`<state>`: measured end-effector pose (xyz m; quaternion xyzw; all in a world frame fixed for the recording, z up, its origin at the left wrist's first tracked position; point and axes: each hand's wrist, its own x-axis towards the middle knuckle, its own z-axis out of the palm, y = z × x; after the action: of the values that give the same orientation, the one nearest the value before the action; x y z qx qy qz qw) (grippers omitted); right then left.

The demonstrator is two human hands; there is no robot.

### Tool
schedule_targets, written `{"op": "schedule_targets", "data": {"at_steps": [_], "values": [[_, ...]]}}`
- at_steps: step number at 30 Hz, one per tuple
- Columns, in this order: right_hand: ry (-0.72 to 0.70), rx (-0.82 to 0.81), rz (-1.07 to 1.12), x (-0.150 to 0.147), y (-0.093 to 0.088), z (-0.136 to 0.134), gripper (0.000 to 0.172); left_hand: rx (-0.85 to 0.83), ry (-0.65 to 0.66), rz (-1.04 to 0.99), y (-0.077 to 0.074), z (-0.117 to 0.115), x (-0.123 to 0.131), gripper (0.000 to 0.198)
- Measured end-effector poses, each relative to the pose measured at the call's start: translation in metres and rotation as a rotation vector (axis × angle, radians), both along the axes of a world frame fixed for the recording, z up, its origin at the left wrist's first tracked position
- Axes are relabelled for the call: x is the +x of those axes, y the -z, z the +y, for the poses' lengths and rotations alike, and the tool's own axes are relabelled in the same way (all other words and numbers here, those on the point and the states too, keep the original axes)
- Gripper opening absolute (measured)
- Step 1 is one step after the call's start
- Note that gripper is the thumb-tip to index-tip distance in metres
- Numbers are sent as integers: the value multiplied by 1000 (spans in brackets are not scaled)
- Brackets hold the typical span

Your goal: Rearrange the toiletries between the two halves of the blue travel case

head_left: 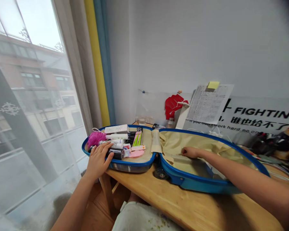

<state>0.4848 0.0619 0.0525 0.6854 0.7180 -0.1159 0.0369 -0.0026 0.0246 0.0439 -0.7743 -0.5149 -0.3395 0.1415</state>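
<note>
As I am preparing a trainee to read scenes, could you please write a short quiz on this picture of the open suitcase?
1. True or false: the blue suitcase lies open on the wooden table.
2. Which does the left hand touch? A) the dark bottle B) the yellow sticky note C) the red fist cutout
3. Fill in: the right hand rests on the beige ____ of the suitcase's right half.
Key: 1 true; 2 A; 3 lining.

Glossy blue plastic suitcase [197,187], matt beige cloth lining [183,142], smooth wooden table [183,208]
</note>
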Motion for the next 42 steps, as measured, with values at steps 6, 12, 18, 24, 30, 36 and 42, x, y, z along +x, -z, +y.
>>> {"op": "schedule_targets", "data": {"at_steps": [6, 12, 18, 24, 30, 36, 42], "values": [[-46, 12, -3, -3, -5, -6, 14, -14, 8, -2, 0, 0, 0, 43], [-110, 16, 20, -11, -15, -11, 19, -17, 7, -7, -1, -1, 1, 43], [-123, 31, 12, -19, -18, -13, 5, -20, 3, -23, -2, -2, 2, 43], [-30, 263, 18, -32, -67, -5, 22, -25, 0, -37, 0, -2, 3, 42], [-344, 412, 65, -124, -115, -3, 25, -19, 1, -41, 1, -2, 2, 42], [-580, 291, -96, -222, -107, -2, 18, -19, 5, -44, -1, -4, 2, 42], [-538, 239, -142, -234, -88, 2, 16, -12, 11, -49, 1, -3, 2, 42]]}}
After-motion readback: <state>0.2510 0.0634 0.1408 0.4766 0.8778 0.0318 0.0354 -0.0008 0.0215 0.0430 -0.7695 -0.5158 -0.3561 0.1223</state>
